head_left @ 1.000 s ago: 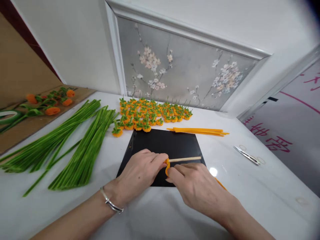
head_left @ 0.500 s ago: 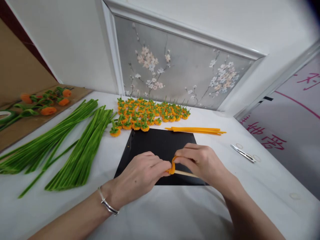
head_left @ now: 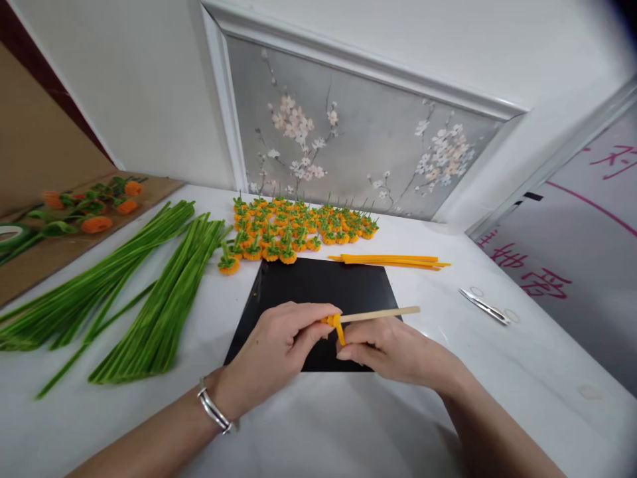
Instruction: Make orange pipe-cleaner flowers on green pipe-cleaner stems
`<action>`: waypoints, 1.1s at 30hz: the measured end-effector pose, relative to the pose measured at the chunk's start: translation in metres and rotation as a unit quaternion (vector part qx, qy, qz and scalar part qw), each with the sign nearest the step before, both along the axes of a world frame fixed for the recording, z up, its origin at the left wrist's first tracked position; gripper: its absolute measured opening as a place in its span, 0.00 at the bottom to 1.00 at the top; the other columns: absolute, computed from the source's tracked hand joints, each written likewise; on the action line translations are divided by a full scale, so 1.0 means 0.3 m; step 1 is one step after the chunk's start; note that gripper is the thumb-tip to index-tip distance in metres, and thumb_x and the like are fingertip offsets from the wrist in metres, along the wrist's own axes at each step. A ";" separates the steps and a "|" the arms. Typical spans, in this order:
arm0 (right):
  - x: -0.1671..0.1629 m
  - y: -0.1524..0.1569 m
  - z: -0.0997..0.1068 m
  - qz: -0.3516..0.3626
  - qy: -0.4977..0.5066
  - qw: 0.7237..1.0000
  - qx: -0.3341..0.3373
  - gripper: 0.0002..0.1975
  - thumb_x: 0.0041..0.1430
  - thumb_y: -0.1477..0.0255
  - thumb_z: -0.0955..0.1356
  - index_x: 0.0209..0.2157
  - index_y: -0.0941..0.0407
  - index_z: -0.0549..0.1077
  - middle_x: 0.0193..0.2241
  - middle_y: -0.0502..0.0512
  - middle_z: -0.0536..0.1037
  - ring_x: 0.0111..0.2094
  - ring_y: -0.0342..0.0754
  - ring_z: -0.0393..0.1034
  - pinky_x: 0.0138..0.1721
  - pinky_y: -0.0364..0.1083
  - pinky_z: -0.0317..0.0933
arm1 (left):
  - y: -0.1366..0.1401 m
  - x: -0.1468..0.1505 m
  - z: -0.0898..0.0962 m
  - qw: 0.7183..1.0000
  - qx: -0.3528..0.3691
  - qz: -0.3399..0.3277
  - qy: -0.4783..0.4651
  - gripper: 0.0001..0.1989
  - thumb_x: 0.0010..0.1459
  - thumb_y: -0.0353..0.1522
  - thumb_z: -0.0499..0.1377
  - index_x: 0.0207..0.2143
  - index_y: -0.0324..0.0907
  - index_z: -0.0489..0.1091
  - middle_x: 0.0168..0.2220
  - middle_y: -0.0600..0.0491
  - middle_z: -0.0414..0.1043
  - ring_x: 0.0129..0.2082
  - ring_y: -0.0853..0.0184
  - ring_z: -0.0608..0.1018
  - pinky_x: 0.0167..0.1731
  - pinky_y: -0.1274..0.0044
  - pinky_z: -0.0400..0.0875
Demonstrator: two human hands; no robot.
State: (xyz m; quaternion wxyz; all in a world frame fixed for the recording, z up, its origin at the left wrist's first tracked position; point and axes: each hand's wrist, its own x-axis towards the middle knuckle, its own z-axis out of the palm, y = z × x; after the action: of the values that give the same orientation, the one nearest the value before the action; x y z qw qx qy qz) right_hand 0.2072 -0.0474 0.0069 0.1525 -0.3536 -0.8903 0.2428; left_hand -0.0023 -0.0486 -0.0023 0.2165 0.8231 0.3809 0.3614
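Observation:
Over the black board (head_left: 288, 285), my left hand (head_left: 283, 335) pinches a pale wooden stick (head_left: 383, 314) near its left end, where an orange pipe cleaner (head_left: 337, 325) is coiled around it. The stick's free end points right, above my right hand (head_left: 393, 348). Thumb and fingers of the right hand are closed on the pipe cleaner's loose end, which hangs below the stick. My left fingers hide part of the coil. A bracelet (head_left: 213, 408) circles my left wrist.
Green pipe cleaners (head_left: 149, 312) lie in bunches at left. Small orange flowers with green stems (head_left: 279, 226) stand in rows behind the board, beside several straight orange pipe cleaners (head_left: 393, 260). Scissors (head_left: 484, 307) lie at right. Finished flowers (head_left: 97, 224) and green tape (head_left: 14, 236) rest on cardboard at left.
My right hand has moved from above the stick to below it, carrying the pipe cleaner's loose end down. The stick now tilts up to the right, its free end in sight.

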 end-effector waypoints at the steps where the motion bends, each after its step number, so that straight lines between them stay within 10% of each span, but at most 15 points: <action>1: -0.003 -0.007 0.004 0.008 -0.006 1.000 0.008 0.13 0.65 0.71 0.63 0.26 0.56 0.71 0.22 0.47 0.72 0.23 0.40 0.60 0.27 0.40 0.51 | 0.001 0.002 0.001 0.999 -0.036 0.007 -0.008 0.11 0.62 0.29 0.53 0.43 0.46 0.73 0.35 0.57 0.78 0.30 0.71 0.76 0.32 0.80 0.68; 10: -0.008 -0.048 0.037 -0.065 -0.091 0.986 0.122 0.12 0.64 0.67 0.63 0.27 0.56 0.68 0.23 0.49 0.72 0.24 0.44 0.67 0.26 0.42 0.53 | 0.018 0.004 -0.013 0.979 -0.196 0.047 -0.045 0.11 0.62 0.34 0.52 0.42 0.45 0.72 0.27 0.58 0.74 0.28 0.71 0.75 0.28 0.82 0.67; 13: -0.016 -0.056 0.032 -0.152 -0.101 0.970 0.162 0.05 0.61 0.70 0.65 0.38 0.56 0.68 0.29 0.53 0.75 0.26 0.47 0.71 0.24 0.43 0.57 | 0.023 0.000 -0.016 0.979 -0.195 0.049 -0.044 0.12 0.63 0.35 0.52 0.44 0.44 0.72 0.27 0.57 0.73 0.28 0.70 0.74 0.26 0.82 0.67; 20: -0.053 -0.046 -0.015 -0.158 0.013 0.975 0.156 0.24 0.62 0.76 0.62 0.59 0.54 0.55 0.40 0.59 0.75 0.37 0.51 0.75 0.33 0.47 0.70 | 0.018 0.004 -0.008 0.981 -0.180 0.028 -0.067 0.10 0.63 0.33 0.52 0.40 0.42 0.71 0.27 0.57 0.73 0.28 0.71 0.74 0.28 0.81 0.68; 27: -0.085 -0.041 -0.039 -0.183 0.168 0.964 0.100 0.13 0.63 0.75 0.62 0.48 0.52 0.70 0.43 0.56 0.75 0.43 0.47 0.71 0.45 0.44 0.66 | 0.007 0.014 -0.006 0.977 -0.195 0.026 -0.083 0.06 0.63 0.33 0.52 0.43 0.44 0.64 0.26 0.60 0.73 0.27 0.71 0.76 0.29 0.80 0.68; 33: -0.094 -0.033 -0.046 -0.205 0.219 0.952 0.064 0.07 0.62 0.75 0.63 0.38 0.53 0.71 0.33 0.51 0.76 0.33 0.44 0.71 0.36 0.42 0.65 | -0.014 0.017 0.005 0.994 -0.089 0.052 0.025 0.04 0.61 0.30 0.54 0.40 0.45 0.62 0.24 0.62 0.70 0.24 0.72 0.73 0.24 0.81 0.62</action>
State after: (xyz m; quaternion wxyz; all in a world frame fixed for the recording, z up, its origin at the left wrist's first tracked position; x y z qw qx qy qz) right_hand 0.1789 -0.0573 -0.0069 0.4130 -0.4565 -0.7566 0.2205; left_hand 0.0028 -0.0527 -0.0007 0.2598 0.7888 0.4588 0.3159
